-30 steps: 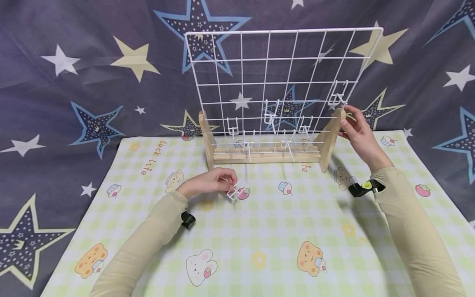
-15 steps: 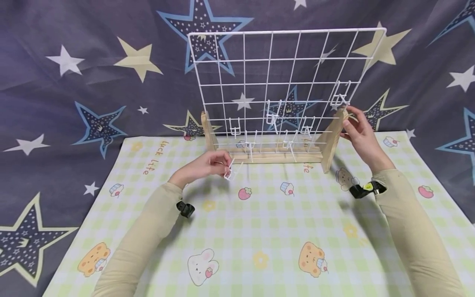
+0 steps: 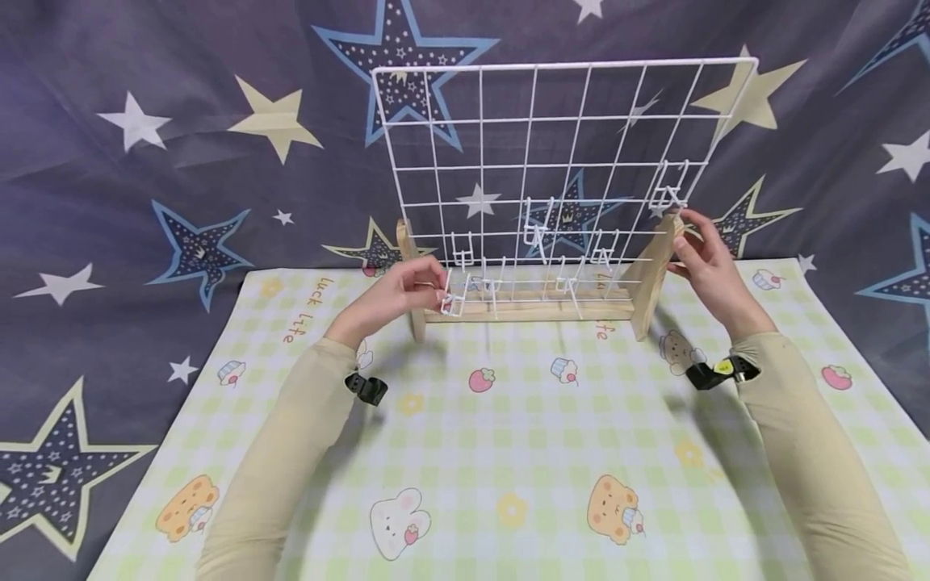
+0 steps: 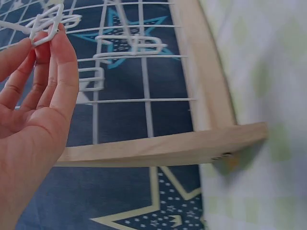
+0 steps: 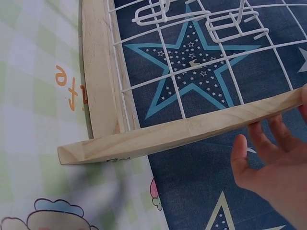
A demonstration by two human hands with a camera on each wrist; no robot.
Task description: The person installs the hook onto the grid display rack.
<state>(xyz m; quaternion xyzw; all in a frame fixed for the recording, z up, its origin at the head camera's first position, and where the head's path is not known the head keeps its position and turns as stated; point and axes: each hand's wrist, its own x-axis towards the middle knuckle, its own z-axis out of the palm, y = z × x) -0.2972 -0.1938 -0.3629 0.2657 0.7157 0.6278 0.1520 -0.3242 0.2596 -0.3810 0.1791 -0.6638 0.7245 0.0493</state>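
A white wire grid (image 3: 567,64) stands upright in a wooden stand, with several white wire hooks hung on it, one (image 3: 536,235) near the middle. My left hand (image 3: 392,297) pinches a loose white wire hook (image 3: 455,305) between thumb and fingers, in front of the grid's lower left. The left wrist view shows this held hook (image 4: 48,24) at the fingertips, over the grid wires; whether it touches them I cannot tell. My right hand (image 3: 715,278) grips the stand's right wooden side (image 3: 654,278) near its top. Its fingers meet that side's outer edge (image 5: 158,136) in the right wrist view.
The stand's left side (image 3: 408,266) and bottom bar (image 3: 538,310) rest toward the back of a checked tablecloth (image 3: 465,436) with printed cartoons. A dark curtain (image 3: 182,161) with stars hangs behind. Another hook (image 3: 667,192) hangs high at the right, close to my right hand.
My left hand has carried the pinched hook up and away from me, from above the cloth to the grid's lower left. The right hand has stayed on the wooden side.
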